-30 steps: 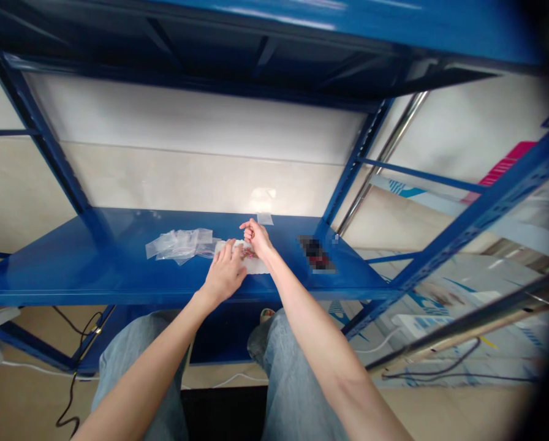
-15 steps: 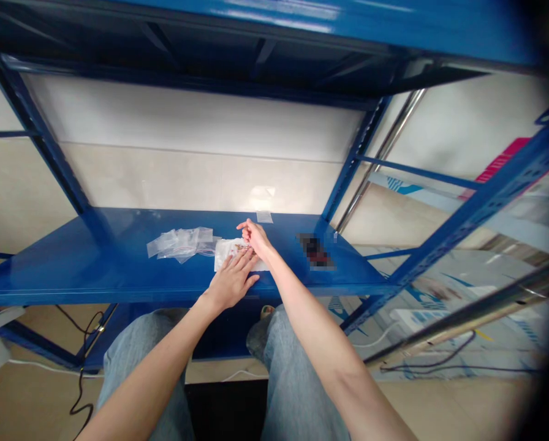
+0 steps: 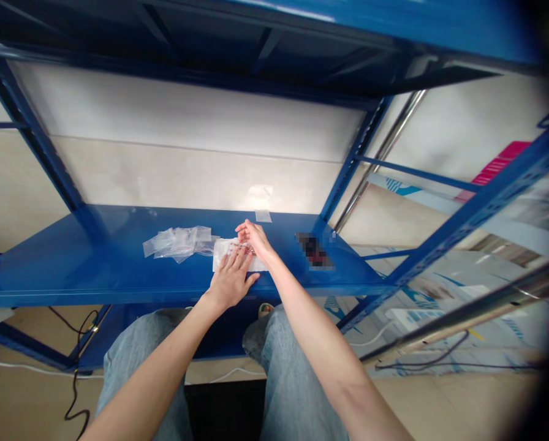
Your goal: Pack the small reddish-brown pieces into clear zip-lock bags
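A white sheet (image 3: 219, 249), paper or cloth, lies on the blue shelf with small reddish-brown bits on it, too small to name. My left hand (image 3: 231, 275) rests palm down over its near part, fingers stretched and slightly apart. On the sheet's far right side stands my right hand (image 3: 253, 237), tilted on its edge, fingers loosely curved and no object visible in them. The bits lie between and partly under both hands. To the left, a loose pile of clear plastic bags (image 3: 180, 243) reaches close to the sheet.
One more clear bag (image 3: 263, 215) lies at the shelf's back edge. A pixelated dark object (image 3: 315, 251) sits on the right of the blue shelf (image 3: 95, 263). Blue uprights stand at both sides, and another shelf (image 3: 210, 67) hangs overhead.
My right hand's fingers have straightened somewhat from a more curled, pointing shape. The left hand stays spread on the sheet with little change. The whole view has shifted slightly.
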`<move>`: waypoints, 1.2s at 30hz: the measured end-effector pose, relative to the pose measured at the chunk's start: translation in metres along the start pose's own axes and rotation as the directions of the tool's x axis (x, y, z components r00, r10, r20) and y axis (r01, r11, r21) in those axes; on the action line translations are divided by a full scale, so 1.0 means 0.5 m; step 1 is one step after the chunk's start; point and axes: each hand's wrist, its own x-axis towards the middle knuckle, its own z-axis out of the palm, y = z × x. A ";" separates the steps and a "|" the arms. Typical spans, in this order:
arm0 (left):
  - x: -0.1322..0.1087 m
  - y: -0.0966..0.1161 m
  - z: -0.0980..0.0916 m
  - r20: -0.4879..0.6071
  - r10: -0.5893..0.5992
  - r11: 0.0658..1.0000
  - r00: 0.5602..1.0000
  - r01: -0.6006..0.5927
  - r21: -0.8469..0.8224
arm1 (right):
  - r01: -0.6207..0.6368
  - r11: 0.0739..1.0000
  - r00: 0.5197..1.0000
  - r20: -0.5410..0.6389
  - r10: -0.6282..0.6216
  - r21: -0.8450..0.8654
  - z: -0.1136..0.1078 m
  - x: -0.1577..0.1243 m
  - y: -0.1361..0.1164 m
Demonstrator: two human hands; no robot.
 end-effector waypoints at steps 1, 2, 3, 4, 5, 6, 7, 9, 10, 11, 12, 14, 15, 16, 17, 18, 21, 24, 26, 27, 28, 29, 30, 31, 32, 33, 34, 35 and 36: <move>0.001 0.000 0.000 -0.007 -0.014 1.000 1.000 0.014 0.002 | -0.005 1.000 1.000 -0.003 0.005 -0.017 0.002 0.000 0.000; 0.003 0.001 0.001 -0.013 -0.030 1.000 0.999 0.030 0.005 | -0.006 0.999 1.000 -0.014 0.006 -0.040 0.003 0.002 0.000; 0.006 0.002 0.001 -0.020 -0.048 0.999 0.999 0.048 0.009 | -0.001 0.997 0.999 -0.036 -0.001 -0.074 0.004 0.005 -0.001; 0.008 0.003 0.001 -0.028 -0.064 0.998 0.998 0.064 0.014 | 0.011 0.992 0.997 -0.076 -0.021 -0.123 0.003 0.010 -0.001; 0.010 0.005 0.002 -0.038 -0.075 0.997 0.996 0.076 0.017 | 0.028 0.980 0.991 -0.124 -0.053 -0.195 0.001 0.016 -0.001; 0.012 0.007 0.002 -0.051 -0.082 0.996 0.995 0.083 0.020 | 0.045 0.956 0.981 -0.169 -0.097 -0.290 -0.004 0.023 -0.002; 0.014 0.011 0.003 -0.066 -0.082 0.996 0.994 0.084 0.021 | 0.051 0.914 0.970 -0.199 -0.142 -0.403 -0.010 0.030 -0.002; 0.016 0.018 0.005 -0.089 -0.065 0.998 0.994 0.066 0.017 | 0.007 0.772 0.963 -0.205 -0.177 -0.635 -0.024 0.042 -0.001; 0.017 0.022 0.007 -0.095 -0.049 0.999 0.994 0.051 0.013 | -0.031 0.697 0.967 -0.198 -0.162 -0.717 -0.031 0.047 0.000; 0.017 0.026 0.009 -0.097 -0.033 0.999 0.995 0.033 0.008 | -0.074 0.632 0.971 -0.199 -0.130 -0.771 -0.037 0.051 0.003; 0.018 0.029 0.011 -0.094 -0.016 1.000 0.995 0.017 0.003 | -0.118 0.581 0.972 -0.213 -0.097 -0.805 -0.040 0.055 0.005; 0.018 0.032 0.014 -0.089 0.003 1.000 0.996 -0.003 -0.003 | -0.189 0.506 0.965 -0.254 -0.062 -0.841 -0.042 0.064 0.011; 0.019 0.033 0.015 -0.090 0.006 1.000 0.996 -0.007 -0.004 | -0.208 0.470 0.961 -0.268 -0.063 -0.858 -0.041 0.068 0.014; 0.019 0.032 0.016 -0.092 0.008 1.000 0.996 -0.008 -0.002 | -0.220 0.428 0.960 -0.272 -0.064 -0.877 -0.038 0.073 0.015; 0.020 0.032 0.016 -0.097 0.008 1.000 0.995 -0.008 0.001 | -0.224 0.391 0.961 -0.269 -0.065 -0.893 -0.034 0.078 0.016; 0.020 0.031 0.016 -0.103 0.008 1.000 0.995 -0.007 0.005 | -0.220 0.366 0.964 -0.259 -0.061 -0.904 -0.031 0.083 0.016; 0.021 0.029 0.016 -0.116 0.009 1.000 0.993 -0.006 0.021 | -0.211 0.341 0.970 -0.238 -0.039 -0.916 -0.027 0.090 0.010; 0.019 0.029 0.016 -0.116 0.005 0.999 0.993 -0.001 0.032 | -0.122 0.443 0.979 -0.182 -0.094 -0.888 -0.030 0.077 -0.005; 0.016 0.027 0.014 -0.114 0.000 0.999 0.994 0.004 0.033 | 0.015 0.549 0.981 -0.095 -0.170 -0.835 -0.033 0.058 -0.018; 0.013 0.025 0.011 -0.113 -0.005 0.999 0.994 0.008 0.033 | 0.083 0.590 0.977 -0.051 -0.207 -0.803 -0.033 0.045 -0.026; 0.010 0.022 0.007 -0.113 -0.011 0.999 0.994 0.015 0.032 | 0.137 0.617 0.972 -0.015 -0.236 -0.775 -0.032 0.031 -0.033; 0.007 0.016 0.001 -0.114 -0.021 0.999 0.993 0.025 0.031 | 0.175 0.634 0.966 0.006 -0.259 -0.753 -0.031 0.016 -0.040; 0.004 0.008 -0.007 -0.121 -0.038 0.999 0.992 0.042 0.028 | 0.197 0.649 0.961 0.013 -0.277 -0.735 -0.029 0.001 -0.046; 0.001 -0.003 -0.015 -0.131 -0.058 0.998 0.990 0.061 0.023 | 0.208 0.664 0.957 0.011 -0.288 -0.719 -0.027 -0.014 -0.051; 0.000 -0.016 -0.025 -0.150 -0.088 0.996 0.985 0.091 0.012 | 0.212 0.677 0.956 0.004 -0.294 -0.705 -0.024 -0.029 -0.054; 0.000 -0.031 -0.035 -0.177 -0.129 0.991 0.976 0.130 -0.003 | 0.209 0.690 0.956 -0.005 -0.294 -0.693 -0.021 -0.042 -0.055; 0.000 -0.047 -0.044 -0.205 -0.160 0.987 0.966 0.159 -0.018 | 0.201 0.700 0.958 -0.013 -0.287 -0.685 -0.018 -0.053 -0.054; 0.001 -0.064 -0.051 -0.232 -0.183 0.983 0.955 0.180 -0.033 | 0.190 0.709 0.961 -0.019 -0.275 -0.679 -0.015 -0.063 -0.052; 0.002 -0.079 -0.056 -0.248 -0.194 0.981 0.949 0.189 -0.046 | 0.180 0.715 0.965 -0.019 -0.260 -0.676 -0.013 -0.071 -0.049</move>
